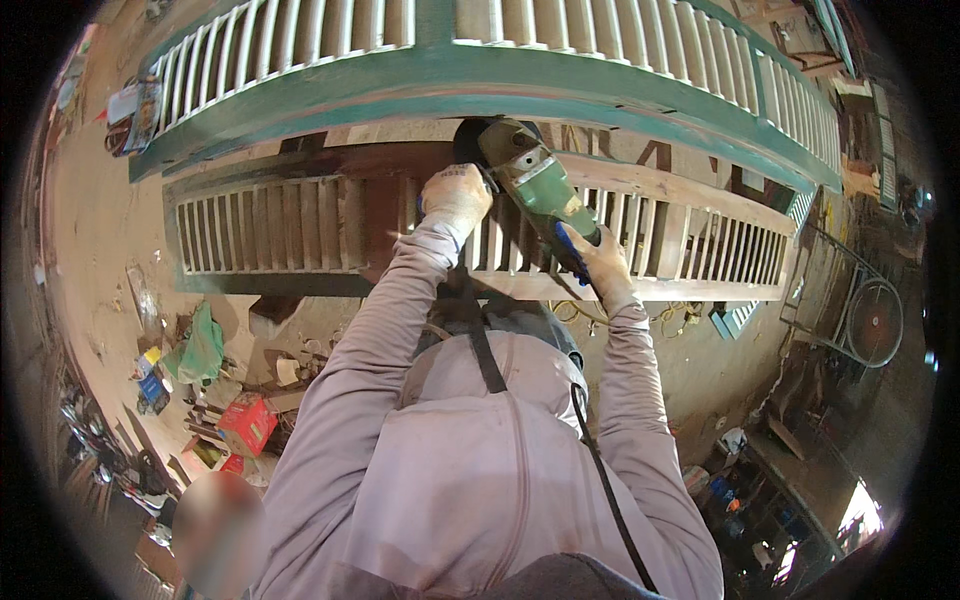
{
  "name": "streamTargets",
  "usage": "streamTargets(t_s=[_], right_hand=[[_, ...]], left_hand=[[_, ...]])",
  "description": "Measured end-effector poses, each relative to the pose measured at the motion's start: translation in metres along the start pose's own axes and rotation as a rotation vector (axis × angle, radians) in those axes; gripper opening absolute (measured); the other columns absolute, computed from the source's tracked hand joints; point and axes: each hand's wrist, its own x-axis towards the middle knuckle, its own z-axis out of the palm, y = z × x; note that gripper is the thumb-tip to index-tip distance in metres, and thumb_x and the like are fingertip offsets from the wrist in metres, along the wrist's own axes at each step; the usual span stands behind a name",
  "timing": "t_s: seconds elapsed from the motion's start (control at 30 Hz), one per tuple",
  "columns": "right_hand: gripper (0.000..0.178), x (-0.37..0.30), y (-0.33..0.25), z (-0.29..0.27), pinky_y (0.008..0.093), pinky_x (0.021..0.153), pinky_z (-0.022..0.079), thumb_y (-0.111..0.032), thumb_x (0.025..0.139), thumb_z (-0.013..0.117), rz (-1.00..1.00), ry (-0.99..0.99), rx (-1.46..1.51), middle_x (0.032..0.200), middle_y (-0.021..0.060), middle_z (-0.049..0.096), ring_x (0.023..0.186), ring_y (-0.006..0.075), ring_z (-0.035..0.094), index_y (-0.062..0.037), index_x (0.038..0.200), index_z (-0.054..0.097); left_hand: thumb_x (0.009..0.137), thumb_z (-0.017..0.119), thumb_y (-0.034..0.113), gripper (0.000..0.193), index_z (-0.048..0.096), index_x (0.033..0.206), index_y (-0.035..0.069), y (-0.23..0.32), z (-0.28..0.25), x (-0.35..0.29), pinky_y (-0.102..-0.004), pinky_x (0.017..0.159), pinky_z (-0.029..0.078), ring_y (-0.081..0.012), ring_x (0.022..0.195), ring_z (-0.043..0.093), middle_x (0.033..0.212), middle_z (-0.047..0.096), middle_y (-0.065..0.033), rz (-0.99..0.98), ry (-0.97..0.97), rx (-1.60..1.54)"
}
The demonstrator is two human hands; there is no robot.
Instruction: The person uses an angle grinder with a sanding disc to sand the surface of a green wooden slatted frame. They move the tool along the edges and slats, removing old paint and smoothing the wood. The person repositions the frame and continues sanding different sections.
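Note:
Both my hands are closed on a green angle grinder (pixel 545 185) held over a slatted wooden shutter panel. My left hand (pixel 457 197), in a pale glove, is a fist beside the grinder's head; the part it grips is hidden inside the fingers. My right hand (pixel 598 262), in a glove with blue on it, wraps round the rear of the body. The grinder's dark disc (pixel 468 142) is at the far edge of the reddish-brown shutter panel (pixel 390 225), close to a green-painted one. Whether the disc touches wood I cannot tell.
Beyond lies the green slatted panel (pixel 440 75), spanning the width. A green cloth (pixel 200 345), a red box (pixel 247 424) and scraps litter the ground at left. A yellow cord (pixel 572 312) trails under the brown panel. A spoked wheel (pixel 874 322) stands at right.

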Motion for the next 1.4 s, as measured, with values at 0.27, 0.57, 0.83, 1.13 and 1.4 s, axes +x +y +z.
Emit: streamTargets(t_s=[0.27, 0.57, 0.83, 1.13, 1.4], right_hand=[[0.075, 0.019, 0.092, -0.070, 0.0338, 0.053, 0.054, -0.058, 0.083, 0.078, -0.108, 0.172, 0.136, 0.089, 0.0172, 0.072, 0.065, 0.0202, 0.069, 0.0025, 0.125, 0.064], [0.070, 0.014, 0.162, -0.137, 0.0293, 0.045, 0.047, -0.056, 0.085, 0.078, 0.109, 0.161, 0.614, 0.081, 0.0050, 0.064, 0.056, 0.0139, 0.059, -0.0063, 0.131, 0.061], [0.069, 0.010, 0.178, -0.127, 0.0288, 0.044, 0.044, -0.055, 0.085, 0.079, 0.139, 0.256, 0.662, 0.086, 0.0072, 0.068, 0.057, 0.0120, 0.059, -0.0079, 0.132, 0.061], [0.099, -0.005, 0.077, -0.037, 0.0420, 0.096, 0.053, -0.078, 0.074, 0.071, -0.102, 0.152, -0.038, 0.115, 0.0279, 0.071, 0.113, 0.0379, 0.069, 0.0064, 0.126, 0.065], [0.107, -0.025, 0.027, -0.037, 0.0442, 0.103, 0.050, -0.079, 0.072, 0.072, -0.154, -0.035, -0.139, 0.129, 0.0300, 0.064, 0.123, 0.0419, 0.063, 0.0037, 0.139, 0.054]], left_hand=[[0.086, 0.060, 0.024, 0.028, 0.078, 0.094, 0.004, 0.118, 0.037, 0.015, -0.0481, 0.081, 0.060, -0.0384, 0.093, 0.075, 0.095, 0.076, -0.0234, 0.222, -0.038, -0.013], [0.084, 0.065, 0.019, 0.027, 0.078, 0.100, 0.003, 0.245, 0.085, 0.023, -0.0489, 0.074, 0.061, -0.0344, 0.094, 0.076, 0.100, 0.076, -0.0211, 0.436, -0.101, 0.017], [0.085, 0.065, 0.019, 0.023, 0.080, 0.098, 0.007, 0.263, 0.101, 0.020, -0.0460, 0.079, 0.061, -0.0310, 0.094, 0.077, 0.098, 0.077, -0.0193, 0.429, 0.025, 0.056], [0.084, 0.065, 0.034, 0.035, 0.074, 0.104, 0.007, 0.083, 0.033, -0.020, -0.0476, 0.089, 0.057, -0.0374, 0.103, 0.072, 0.108, 0.074, -0.0224, 0.058, 0.011, 0.110], [0.092, 0.058, 0.039, 0.039, 0.075, 0.090, 0.005, 0.019, 0.048, -0.039, -0.0502, 0.082, 0.057, -0.0387, 0.095, 0.072, 0.095, 0.074, -0.0225, -0.037, 0.212, 0.093]])
